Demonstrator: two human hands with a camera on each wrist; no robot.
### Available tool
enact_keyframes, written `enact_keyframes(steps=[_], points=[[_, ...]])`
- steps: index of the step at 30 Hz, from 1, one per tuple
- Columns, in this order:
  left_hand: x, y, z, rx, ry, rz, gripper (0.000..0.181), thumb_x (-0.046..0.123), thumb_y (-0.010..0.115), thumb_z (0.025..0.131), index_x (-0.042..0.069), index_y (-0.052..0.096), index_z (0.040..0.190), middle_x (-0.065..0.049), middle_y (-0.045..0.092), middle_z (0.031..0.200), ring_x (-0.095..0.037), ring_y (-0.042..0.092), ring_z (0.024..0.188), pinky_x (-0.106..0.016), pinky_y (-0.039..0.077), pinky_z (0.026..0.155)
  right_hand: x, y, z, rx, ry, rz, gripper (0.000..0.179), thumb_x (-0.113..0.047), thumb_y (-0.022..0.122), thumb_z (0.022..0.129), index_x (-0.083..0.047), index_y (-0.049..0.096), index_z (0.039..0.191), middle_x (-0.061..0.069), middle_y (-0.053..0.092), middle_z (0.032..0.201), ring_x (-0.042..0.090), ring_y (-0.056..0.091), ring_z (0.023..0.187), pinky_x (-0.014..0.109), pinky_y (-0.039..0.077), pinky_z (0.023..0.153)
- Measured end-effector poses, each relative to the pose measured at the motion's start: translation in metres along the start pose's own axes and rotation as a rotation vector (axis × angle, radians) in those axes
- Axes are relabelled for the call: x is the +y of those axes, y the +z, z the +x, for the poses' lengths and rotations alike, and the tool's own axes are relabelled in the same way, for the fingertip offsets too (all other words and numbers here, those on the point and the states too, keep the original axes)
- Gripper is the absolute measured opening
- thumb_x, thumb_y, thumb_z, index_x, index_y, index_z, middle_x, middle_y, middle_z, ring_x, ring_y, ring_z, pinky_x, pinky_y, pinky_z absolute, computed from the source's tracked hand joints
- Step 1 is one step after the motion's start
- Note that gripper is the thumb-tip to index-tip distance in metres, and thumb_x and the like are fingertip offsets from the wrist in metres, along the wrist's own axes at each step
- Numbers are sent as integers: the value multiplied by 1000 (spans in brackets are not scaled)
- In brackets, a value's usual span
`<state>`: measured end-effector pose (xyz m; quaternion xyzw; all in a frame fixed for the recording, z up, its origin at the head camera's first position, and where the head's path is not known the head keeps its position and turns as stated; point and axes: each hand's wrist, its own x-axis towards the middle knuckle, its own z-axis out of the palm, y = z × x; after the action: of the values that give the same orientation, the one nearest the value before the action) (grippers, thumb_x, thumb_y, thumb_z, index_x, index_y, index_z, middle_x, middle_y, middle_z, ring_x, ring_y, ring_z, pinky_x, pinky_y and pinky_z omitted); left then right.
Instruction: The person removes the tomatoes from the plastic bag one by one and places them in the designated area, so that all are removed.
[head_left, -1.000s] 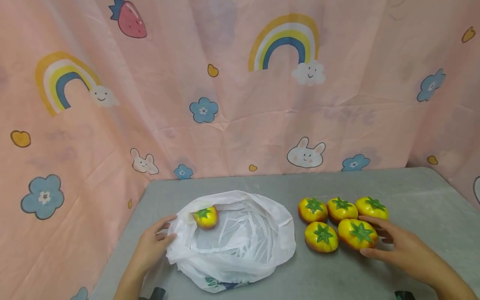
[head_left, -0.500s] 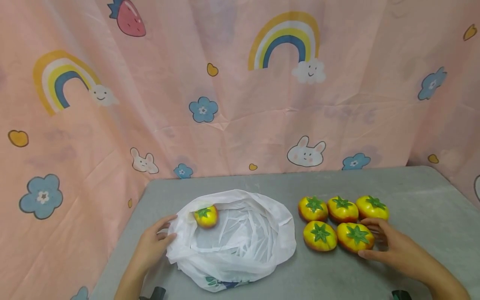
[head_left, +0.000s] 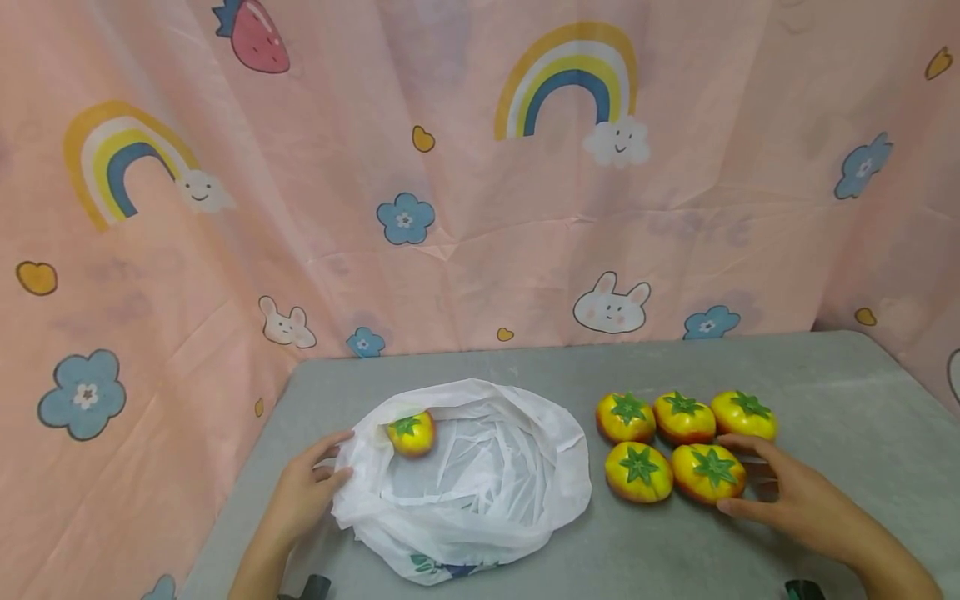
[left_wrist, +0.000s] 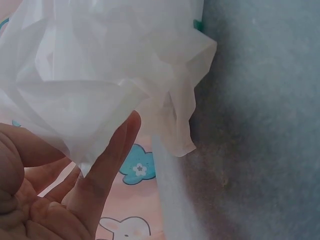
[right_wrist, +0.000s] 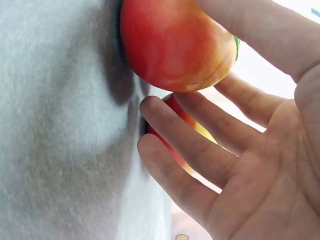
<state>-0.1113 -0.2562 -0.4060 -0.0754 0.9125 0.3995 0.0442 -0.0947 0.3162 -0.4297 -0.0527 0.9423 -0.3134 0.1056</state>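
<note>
A white plastic bag (head_left: 566,467) lies with its mouth spread wide, and one yellow-red tomato (head_left: 411,435) sits inside at its left. My left hand (head_left: 303,492) pinches the bag's left edge; in the left wrist view the bag's film (left_wrist: 100,110) runs down between thumb and fingers. On the right, my right hand (head_left: 802,496) is at the front-right tomato (head_left: 708,473), thumb at its near side and index finger behind. From the right wrist, the remaining fingers (right_wrist: 195,150) stretch out below that tomato's reddish underside (right_wrist: 170,45).
Several more tomatoes (head_left: 639,472) stand close together in two rows right of the bag. The grey table (head_left: 525,367) ends at a pink curtain (head_left: 480,275) printed with rainbows and rabbits.
The front-right tomato has shifted slightly left, up beside its neighbour, with my right hand following; most recently the hand has barely moved. My left hand and the bag stay put.
</note>
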Motion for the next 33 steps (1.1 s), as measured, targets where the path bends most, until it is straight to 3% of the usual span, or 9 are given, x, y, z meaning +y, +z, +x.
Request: enact_keyframes(steps=[8, 14, 17, 22, 25, 33], points=[[1, 0, 2, 2, -12, 8, 55, 7, 65, 93, 16, 51, 145, -27, 53, 140, -47, 61, 120, -51, 59, 90, -8, -10, -3, 29, 25, -58, 92, -48, 77, 82, 4, 36, 145, 36, 44, 143, 49, 57, 115, 59, 55, 84], [2, -1, 2, 4, -4, 16, 53, 8, 66, 93, 17, 52, 144, -26, 54, 139, -44, 63, 117, -50, 60, 89, -48, -26, -8, 52, 87, -119, 97, -61, 69, 84, -3, 30, 151, 36, 37, 146, 54, 47, 118, 70, 48, 85], [1, -2, 1, 6, 7, 8, 53, 7, 66, 93, 16, 52, 143, -26, 55, 139, -44, 63, 118, -50, 59, 92, -82, -30, -9, 67, 18, -76, 88, -59, 68, 86, -13, 35, 152, 29, 40, 149, 50, 47, 121, 72, 47, 89], [2, -3, 0, 12, -1, 3, 53, 7, 65, 94, 18, 52, 144, -26, 54, 140, -46, 61, 121, -52, 57, 95, -144, -24, 0, 89, -238, 26, 69, -52, 71, 86, -28, 45, 146, 9, 51, 147, 35, 52, 127, 68, 48, 97], [2, -3, 0, 12, -5, 4, 53, 9, 66, 94, 18, 52, 144, -26, 54, 140, -46, 61, 121, -52, 57, 94, -174, -11, 15, 64, -354, 45, 65, -50, 73, 86, -28, 49, 143, 4, 53, 147, 33, 52, 132, 66, 45, 103], [4, -2, -1, 3, -11, -2, 54, 7, 65, 94, 18, 51, 145, -27, 53, 141, -45, 61, 120, -51, 58, 93, -218, 33, 56, -96, -399, 44, 63, -45, 74, 87, -27, 51, 143, 1, 52, 148, 28, 51, 135, 59, 44, 110]])
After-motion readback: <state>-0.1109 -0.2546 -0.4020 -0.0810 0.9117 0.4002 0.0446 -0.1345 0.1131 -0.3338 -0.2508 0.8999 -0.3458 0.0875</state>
